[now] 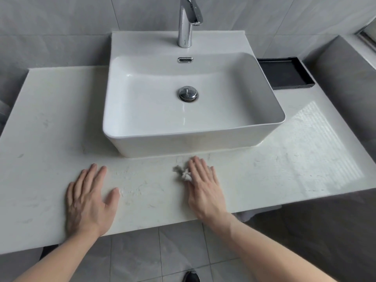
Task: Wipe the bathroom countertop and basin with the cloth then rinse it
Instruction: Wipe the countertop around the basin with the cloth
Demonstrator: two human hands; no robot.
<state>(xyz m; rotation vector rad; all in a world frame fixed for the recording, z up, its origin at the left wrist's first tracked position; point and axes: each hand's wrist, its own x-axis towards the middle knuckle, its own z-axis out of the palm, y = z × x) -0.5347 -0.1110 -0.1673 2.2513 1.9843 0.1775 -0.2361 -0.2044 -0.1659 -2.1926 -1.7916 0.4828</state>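
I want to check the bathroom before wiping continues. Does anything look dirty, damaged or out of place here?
Nothing is broken or spilled. The countertop shows pale smears and specks in front of the basin, between the left hand and the right hand, which presses a small cloth flat. The black tray sits square.

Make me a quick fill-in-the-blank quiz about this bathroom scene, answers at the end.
1. The right hand presses the ___ flat on the countertop.
2. The left hand rests flat, holding ___.
3. The black tray sits to the ___ of the basin.
4. No water runs from the ___.

Answers: cloth, nothing, right, faucet
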